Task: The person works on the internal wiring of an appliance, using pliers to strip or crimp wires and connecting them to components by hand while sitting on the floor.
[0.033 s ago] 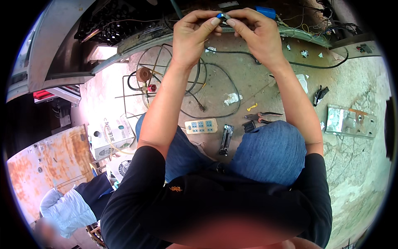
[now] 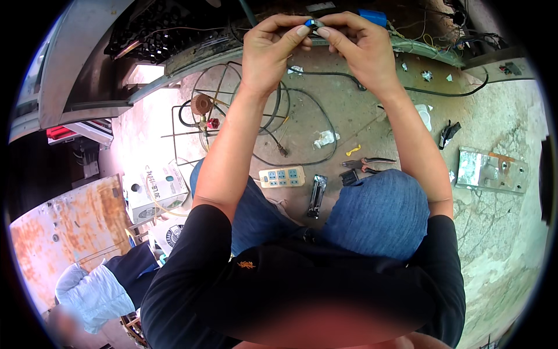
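Observation:
At the far middle, a small blue-and-black piece [image 2: 313, 24] with a pale glint is pinched between my two hands; its kind is too small to make out. My left hand [image 2: 268, 51] grips its blue end between thumb and forefinger, other fingers curled. From the opposite side, my right hand [image 2: 363, 49] pinches the dark end the same way. Just behind the right fingers lies a blue cylinder [image 2: 372, 17], next to loose thin wires [image 2: 427, 32] in the open appliance frame. A black cable [image 2: 331, 73] runs along the floor beneath both hands.
Below my left forearm are a gauge with a red knob [image 2: 213, 123] and coiled hoses. Nearer are a power strip [image 2: 282, 177], pliers [image 2: 365, 163] and a black packet [image 2: 317, 196]. A metal plate [image 2: 491, 170] lies right. Another person [image 2: 102, 291] is at lower left, by boxes [image 2: 157, 192].

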`<action>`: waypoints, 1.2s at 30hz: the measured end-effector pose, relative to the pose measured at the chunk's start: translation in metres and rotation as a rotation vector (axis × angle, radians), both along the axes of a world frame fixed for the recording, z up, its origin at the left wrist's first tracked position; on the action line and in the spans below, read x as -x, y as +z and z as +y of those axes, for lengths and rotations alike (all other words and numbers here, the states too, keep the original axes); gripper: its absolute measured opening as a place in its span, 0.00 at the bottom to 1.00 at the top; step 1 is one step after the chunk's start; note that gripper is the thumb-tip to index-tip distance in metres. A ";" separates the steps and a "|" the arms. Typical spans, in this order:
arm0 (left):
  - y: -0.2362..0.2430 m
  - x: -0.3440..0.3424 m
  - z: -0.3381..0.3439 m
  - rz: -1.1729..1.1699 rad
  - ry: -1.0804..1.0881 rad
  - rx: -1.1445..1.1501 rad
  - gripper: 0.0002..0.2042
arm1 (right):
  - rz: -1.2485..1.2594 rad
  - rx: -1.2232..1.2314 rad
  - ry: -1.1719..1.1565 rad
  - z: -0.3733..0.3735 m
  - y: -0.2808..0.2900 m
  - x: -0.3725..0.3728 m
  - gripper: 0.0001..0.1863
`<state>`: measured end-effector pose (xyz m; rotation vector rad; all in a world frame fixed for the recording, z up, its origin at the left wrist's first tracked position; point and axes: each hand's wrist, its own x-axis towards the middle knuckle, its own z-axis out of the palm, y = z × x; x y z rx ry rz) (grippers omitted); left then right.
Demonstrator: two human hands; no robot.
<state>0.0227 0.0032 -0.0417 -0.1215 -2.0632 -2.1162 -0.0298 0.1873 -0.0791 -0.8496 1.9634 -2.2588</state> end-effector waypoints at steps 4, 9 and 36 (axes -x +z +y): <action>0.002 -0.001 -0.001 0.002 -0.009 0.038 0.11 | -0.103 0.041 0.068 -0.001 -0.002 0.002 0.12; 0.003 -0.001 -0.001 -0.016 0.004 -0.031 0.10 | -0.153 0.119 0.088 -0.006 -0.004 0.000 0.13; -0.001 0.001 0.017 0.033 0.120 0.144 0.10 | -0.234 0.174 0.107 0.000 -0.014 0.004 0.11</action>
